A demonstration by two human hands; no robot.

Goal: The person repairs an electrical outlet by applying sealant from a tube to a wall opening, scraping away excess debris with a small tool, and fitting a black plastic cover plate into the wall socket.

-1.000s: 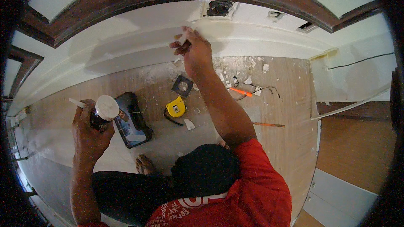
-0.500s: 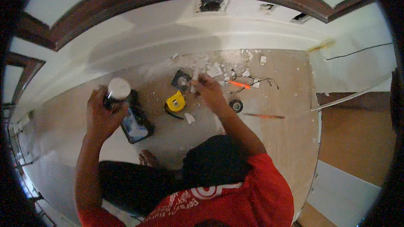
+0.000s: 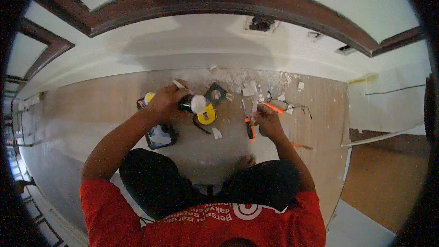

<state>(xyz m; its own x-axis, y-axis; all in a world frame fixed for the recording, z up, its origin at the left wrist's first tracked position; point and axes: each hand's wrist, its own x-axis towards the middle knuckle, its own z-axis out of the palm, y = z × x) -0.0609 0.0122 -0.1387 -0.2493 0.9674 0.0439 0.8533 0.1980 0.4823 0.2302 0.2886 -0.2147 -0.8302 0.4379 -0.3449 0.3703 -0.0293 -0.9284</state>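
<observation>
My left hand (image 3: 167, 103) is closed round a dark thing with a round white end (image 3: 198, 104). It looks like a mallet head, though the fingers hide much of it. A pale tip (image 3: 177, 84) pokes out by the fingers. Just right of this hand lies a yellow tape measure (image 3: 207, 114). Farther right, my right hand (image 3: 269, 122) pinches a thin pale strip (image 3: 254, 104) above the floor. Beside its fingers lies an orange-and-black screwdriver (image 3: 250, 130), and beyond them a slim orange tool (image 3: 273, 107).
White rubble (image 3: 248, 92) and dust spread along the wall. A black square plate (image 3: 215, 93) lies near the tape measure. At left sits a dark open case (image 3: 160, 136). A rough hole (image 3: 262, 24) is cut in the wall. My bent legs (image 3: 157, 180) frame the near floor.
My left hand has moved right with the white-ended thing, from above the case to beside the tape measure. My right hand has shifted right with the pale strip. The screwdriver now shows.
</observation>
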